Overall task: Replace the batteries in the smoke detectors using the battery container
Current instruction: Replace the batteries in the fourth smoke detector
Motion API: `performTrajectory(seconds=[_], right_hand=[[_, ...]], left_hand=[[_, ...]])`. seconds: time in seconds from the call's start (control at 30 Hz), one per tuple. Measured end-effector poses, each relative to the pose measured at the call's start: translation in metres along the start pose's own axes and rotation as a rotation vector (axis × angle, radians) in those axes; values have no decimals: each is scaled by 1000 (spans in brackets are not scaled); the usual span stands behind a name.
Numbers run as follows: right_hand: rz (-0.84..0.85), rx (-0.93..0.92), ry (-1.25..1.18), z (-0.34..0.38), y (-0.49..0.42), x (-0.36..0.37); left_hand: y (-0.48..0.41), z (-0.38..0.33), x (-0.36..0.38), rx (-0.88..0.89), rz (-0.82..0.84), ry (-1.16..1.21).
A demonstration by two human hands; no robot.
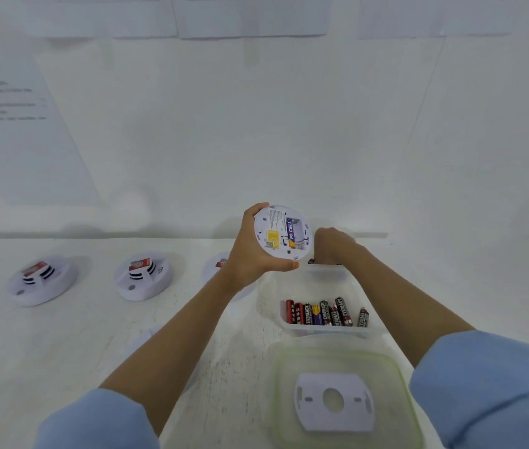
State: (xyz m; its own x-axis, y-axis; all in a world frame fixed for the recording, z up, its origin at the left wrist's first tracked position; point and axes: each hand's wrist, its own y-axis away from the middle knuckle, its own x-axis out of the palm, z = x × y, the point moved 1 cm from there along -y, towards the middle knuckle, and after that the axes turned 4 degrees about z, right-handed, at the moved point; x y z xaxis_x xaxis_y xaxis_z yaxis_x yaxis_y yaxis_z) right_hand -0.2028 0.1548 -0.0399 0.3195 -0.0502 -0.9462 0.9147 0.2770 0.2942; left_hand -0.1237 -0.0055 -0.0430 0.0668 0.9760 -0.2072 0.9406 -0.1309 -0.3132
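smooth white plastic, matt, on the detector (272,222); glossy printed wrap on its battery (290,229). clear, faintly cloudy plastic for the container (321,332), glossy wraps on the batteries (321,314) within. translucent plastic lid (284,384), green at the edge. matt white plastic plate (334,422). pale bench (94,335), matt and speckled, rough-looking. soft blue cloth sleeves (499,384). thin matt paper sheets (13,140).

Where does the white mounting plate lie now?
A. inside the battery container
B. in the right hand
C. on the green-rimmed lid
C: the mounting plate lies flat on the green-rimmed lid, on the near side of the battery container.
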Motion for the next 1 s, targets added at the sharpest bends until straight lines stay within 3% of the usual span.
performTrajectory(seconds=[0.07,0.23,0.33,0.47,0.57,0.8,1.0], right_hand=[[6,-24,-151,-2,3,-5],[-135,-176,-872,-8,31,-35],[-225,-298,-1005,-3,52,-51],[-209,-402,-915,2,69,-59],[-209,-388,-669,5,75,-60],[-308,-342,-388,22,88,-68],[-470,-383,-562,30,89,-55]], left_hand=[[1,2,-1,-4,2,5],[5,5,-2,-17,-11,33],[7,4,0,-18,-7,28],[10,1,3,3,-12,4],[12,-1,3,16,-14,1],[17,-6,6,26,7,31],[19,-8,10,28,19,64]])
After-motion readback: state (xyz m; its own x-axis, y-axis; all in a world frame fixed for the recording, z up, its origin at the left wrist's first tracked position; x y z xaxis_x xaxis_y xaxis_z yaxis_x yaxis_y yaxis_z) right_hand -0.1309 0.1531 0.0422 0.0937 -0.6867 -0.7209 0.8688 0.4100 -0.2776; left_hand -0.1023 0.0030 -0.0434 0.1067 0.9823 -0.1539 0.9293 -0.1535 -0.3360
